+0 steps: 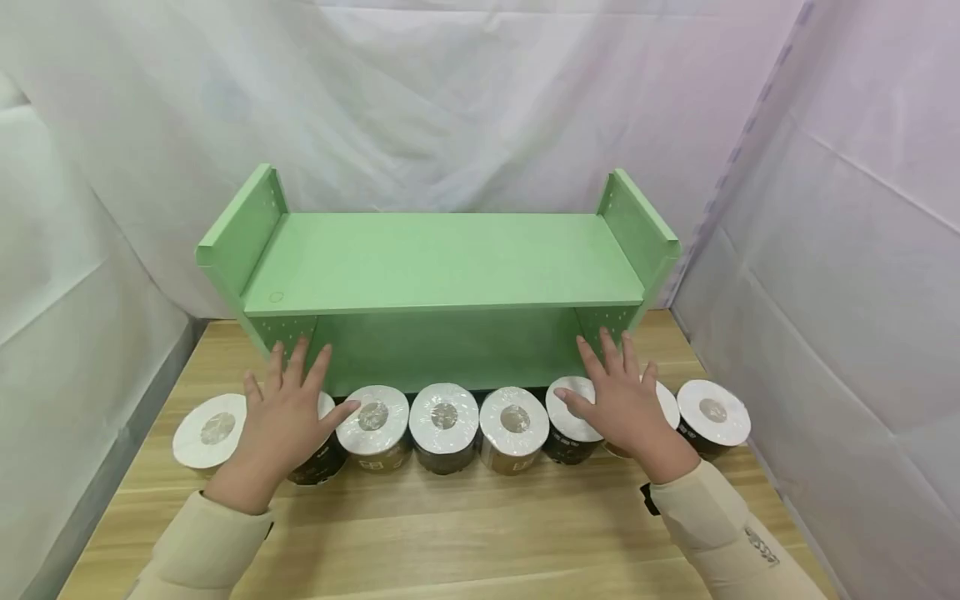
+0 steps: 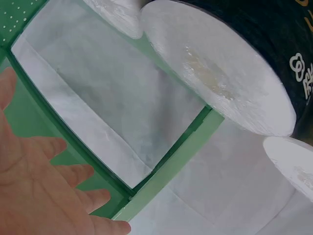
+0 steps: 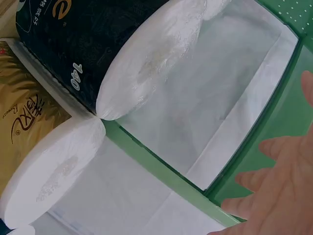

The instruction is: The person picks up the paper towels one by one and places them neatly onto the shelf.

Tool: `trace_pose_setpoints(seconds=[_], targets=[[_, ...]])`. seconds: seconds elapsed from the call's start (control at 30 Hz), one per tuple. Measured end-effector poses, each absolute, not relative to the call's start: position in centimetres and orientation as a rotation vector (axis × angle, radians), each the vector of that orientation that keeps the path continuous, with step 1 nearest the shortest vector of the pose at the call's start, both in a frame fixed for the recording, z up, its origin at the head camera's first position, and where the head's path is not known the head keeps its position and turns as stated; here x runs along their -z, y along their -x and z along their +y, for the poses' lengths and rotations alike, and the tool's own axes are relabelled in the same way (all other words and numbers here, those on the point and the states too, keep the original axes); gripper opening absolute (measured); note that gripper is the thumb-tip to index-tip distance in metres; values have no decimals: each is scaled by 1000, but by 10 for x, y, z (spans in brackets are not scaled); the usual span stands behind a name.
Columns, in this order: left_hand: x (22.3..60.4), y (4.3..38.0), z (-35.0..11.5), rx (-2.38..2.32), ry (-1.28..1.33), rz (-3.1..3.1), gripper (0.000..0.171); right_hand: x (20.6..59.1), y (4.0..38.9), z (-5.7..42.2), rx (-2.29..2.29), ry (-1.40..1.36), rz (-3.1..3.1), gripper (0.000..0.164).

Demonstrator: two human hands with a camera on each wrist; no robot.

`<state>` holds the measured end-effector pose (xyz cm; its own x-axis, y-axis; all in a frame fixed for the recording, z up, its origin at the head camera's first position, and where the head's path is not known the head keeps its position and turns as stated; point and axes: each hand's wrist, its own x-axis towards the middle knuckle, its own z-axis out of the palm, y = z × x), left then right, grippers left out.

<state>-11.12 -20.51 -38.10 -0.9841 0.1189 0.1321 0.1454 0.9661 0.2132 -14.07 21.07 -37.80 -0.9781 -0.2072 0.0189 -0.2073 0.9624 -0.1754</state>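
Observation:
A row of several plastic-wrapped toilet paper rolls [image 1: 444, 418] stands on end across the table, in front of a green two-tier shelf [image 1: 450, 258]. Some wrappers are black, others gold. My left hand [image 1: 281, 417] is spread palm down over the left part of the row, partly hiding a black-wrapped roll [image 1: 318, 462]. Over the right part, my right hand [image 1: 626, 404] has its fingers spread too, covering some of another roll [image 1: 666, 406]. Both palms look bare in the wrist views, near a dark-wrapped roll [image 2: 220, 68] on the left and another roll [image 3: 151, 63] on the right.
Light wood table [image 1: 465, 533] lies under everything. White cloth hangs behind the shelf [image 1: 450, 108] and along both sides. The shelf's raised end panels [image 1: 641, 221] stand at left and right, and its lower compartment faces me behind the rolls.

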Motion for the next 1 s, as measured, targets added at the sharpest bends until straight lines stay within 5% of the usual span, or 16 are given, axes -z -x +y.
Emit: trace_pose_setpoints(seconds=[1.0], targets=[[386, 96, -218, 370, 169, -2998, 89, 366, 129, 233, -397, -254, -3051, 86]])
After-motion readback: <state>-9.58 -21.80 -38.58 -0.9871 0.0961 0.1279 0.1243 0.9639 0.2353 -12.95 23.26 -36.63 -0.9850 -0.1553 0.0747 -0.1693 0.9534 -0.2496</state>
